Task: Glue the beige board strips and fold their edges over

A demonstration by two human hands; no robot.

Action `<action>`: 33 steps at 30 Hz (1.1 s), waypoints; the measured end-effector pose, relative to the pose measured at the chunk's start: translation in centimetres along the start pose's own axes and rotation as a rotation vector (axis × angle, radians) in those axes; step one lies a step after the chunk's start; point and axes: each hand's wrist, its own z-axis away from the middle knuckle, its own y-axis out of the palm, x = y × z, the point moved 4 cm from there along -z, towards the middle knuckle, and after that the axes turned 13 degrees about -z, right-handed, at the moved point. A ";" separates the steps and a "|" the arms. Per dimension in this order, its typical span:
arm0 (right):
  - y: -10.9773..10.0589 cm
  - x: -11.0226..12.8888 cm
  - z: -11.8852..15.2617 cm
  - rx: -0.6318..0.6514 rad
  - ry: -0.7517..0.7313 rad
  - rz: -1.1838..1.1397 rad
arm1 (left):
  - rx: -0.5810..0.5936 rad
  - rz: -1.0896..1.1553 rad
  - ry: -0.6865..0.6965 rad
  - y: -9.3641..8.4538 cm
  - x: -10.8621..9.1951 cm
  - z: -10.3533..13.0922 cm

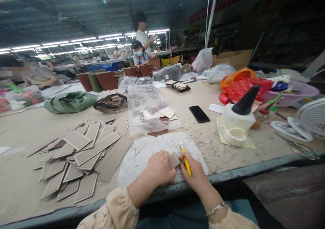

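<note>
My left hand (pixel 159 167) is closed around a small beige piece (pixel 174 161) with a darker edge, close to the table's front rim. In my right hand (pixel 194 171) is a thin brush with a yellow handle (pixel 187 165), its pale tip pointing away from me. The right fingertips also touch the edge of the beige piece. Beneath both hands lies a whitish sheet (pixel 152 143). To the left, a loose pile of flat beige pieces with pale borders and pointed ends (pixel 78 154) spreads over the table. My left fingertips are partly hidden.
A white glue bottle with a black cone top (pixel 237 120) stands on the right, beyond a black phone (pixel 199 114). Farther right are a purple basin (pixel 291 92) and a white fan (pixel 313 115). Plastic bags (pixel 149 104) lie ahead. Several people sit or stand behind.
</note>
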 end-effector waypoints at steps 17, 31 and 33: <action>-0.4 0.2 -0.2 -0.001 0.004 0.042 | -0.125 0.195 0.056 -2.3 1.8 1.4; -0.7 0.1 -0.2 0.005 0.020 0.073 | -0.089 0.002 0.078 1.2 -0.4 0.1; -0.7 0.1 -0.2 0.002 0.018 0.090 | -0.122 0.050 0.099 1.2 -0.2 0.2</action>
